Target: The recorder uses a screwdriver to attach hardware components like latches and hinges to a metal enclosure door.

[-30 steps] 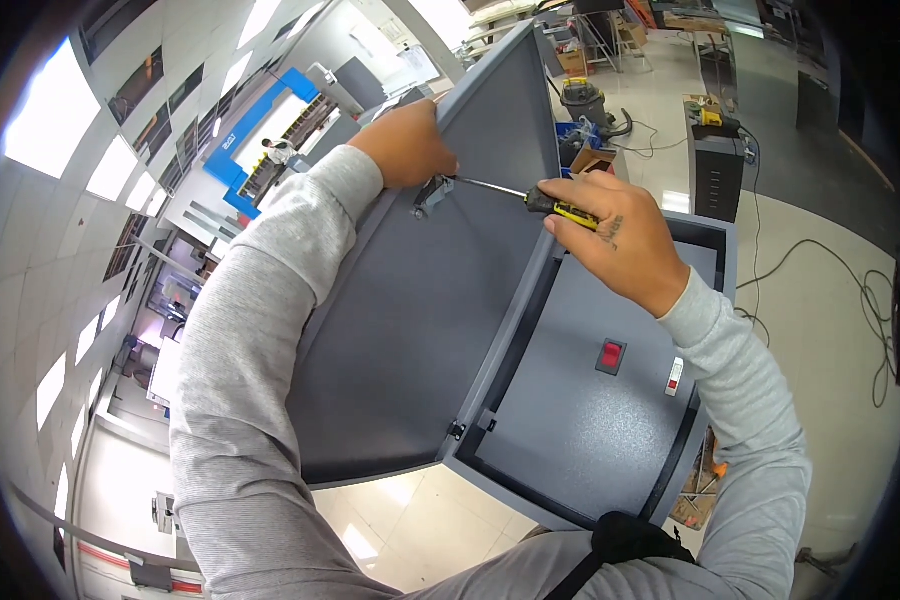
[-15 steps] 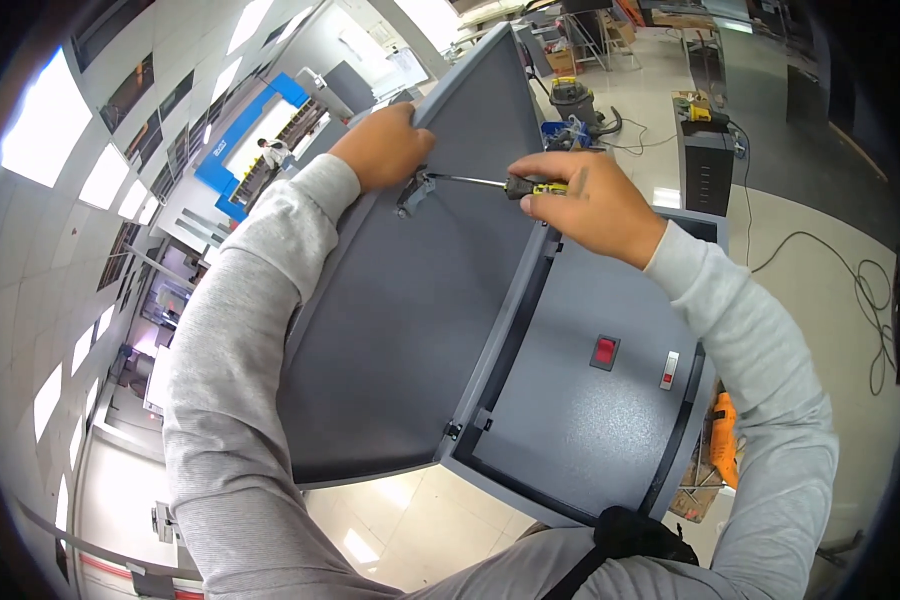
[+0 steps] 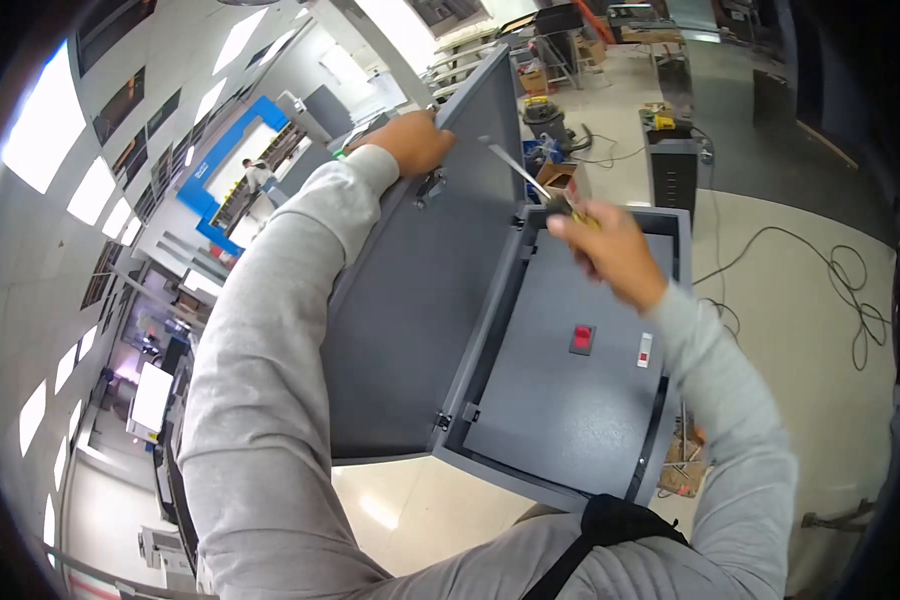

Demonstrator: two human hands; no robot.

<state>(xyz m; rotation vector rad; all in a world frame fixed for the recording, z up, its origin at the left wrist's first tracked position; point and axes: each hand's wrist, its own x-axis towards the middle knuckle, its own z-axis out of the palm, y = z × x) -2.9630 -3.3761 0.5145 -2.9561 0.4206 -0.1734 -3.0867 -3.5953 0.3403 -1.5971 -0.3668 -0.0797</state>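
A grey metal cabinet (image 3: 570,400) stands open below me, with its door (image 3: 420,330) swung out to the left. My left hand (image 3: 415,140) grips the top edge of the door, just above a small metal latch (image 3: 430,186) on its inner face. My right hand (image 3: 605,250) holds a yellow-and-black screwdriver (image 3: 530,180) over the cabinet's upper corner, with the shaft pointing up and left, clear of the latch. Inside the cabinet, the back panel carries a red switch (image 3: 582,338) and a small white label (image 3: 645,350).
Black cables (image 3: 820,290) lie looped on the pale floor to the right. A black tool cart (image 3: 675,170) and boxes stand beyond the cabinet. A blue machine frame (image 3: 220,170) with a person beside it is far left. Cardboard (image 3: 685,465) lies by the cabinet base.
My right hand has drawn the screwdriver away from the latch, to the right and lower, tilting the shaft upward. My left hand has slid to the door's top edge.
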